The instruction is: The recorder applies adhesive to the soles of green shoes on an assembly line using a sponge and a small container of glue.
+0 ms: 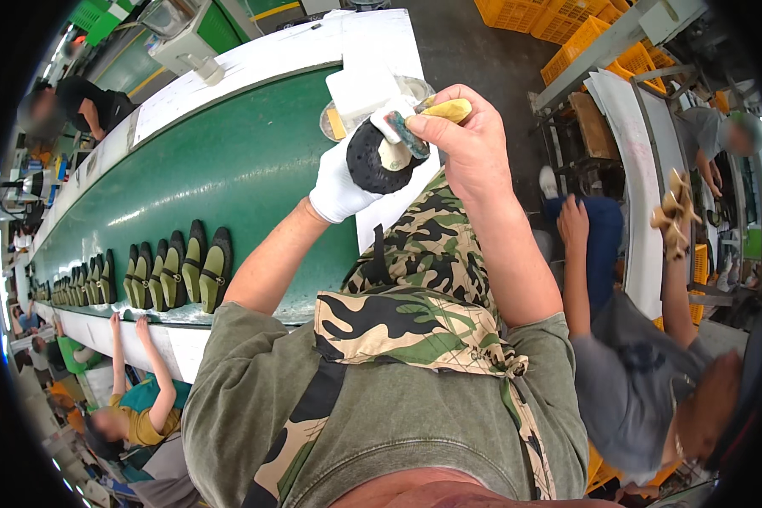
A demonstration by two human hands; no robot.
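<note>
My left hand (336, 190), in a white glove, is closed around a black rounded piece (366, 171), which looks like a shoe sole or the end of a shoe. A pale patch shows inside its curve. My bare right hand (472, 140) pinches a yellow-handled tool (449, 110) that looks like a brush. White and dark green parts near my right fingertips sit over the black piece; whether they touch it I cannot tell. Just beyond, a white block (361, 91) lies over shallow dishes, with a small yellow strip (337, 124) beside it.
A green conveyor belt (271, 152) runs to my left, carrying a row of green shoes with black soles (192, 264). White table tops (381, 38) border it. A co-worker (652, 364) sits close on my right; others work along the line. Orange crates (567, 55) stand at the far right.
</note>
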